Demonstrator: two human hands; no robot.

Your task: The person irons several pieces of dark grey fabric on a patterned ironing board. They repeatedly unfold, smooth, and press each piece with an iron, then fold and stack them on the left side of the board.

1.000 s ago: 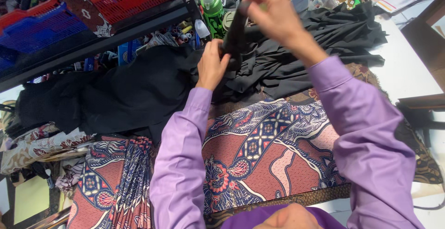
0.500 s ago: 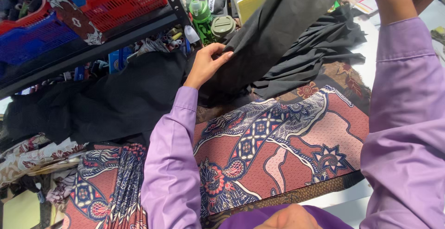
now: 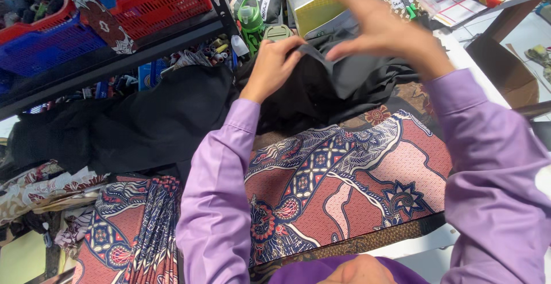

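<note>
Together, left hand (image 3: 274, 66) and right hand (image 3: 383, 31) pinching black cloth (image 3: 321, 83), over patterned fabric (image 3: 338, 186)

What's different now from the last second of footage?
The right hand, raised high with the black cloth half a second ago, has come back down and now pinches its edge with fingers spread. The left hand still grips the cloth. The red patterned batik fabric stays flat.
</note>
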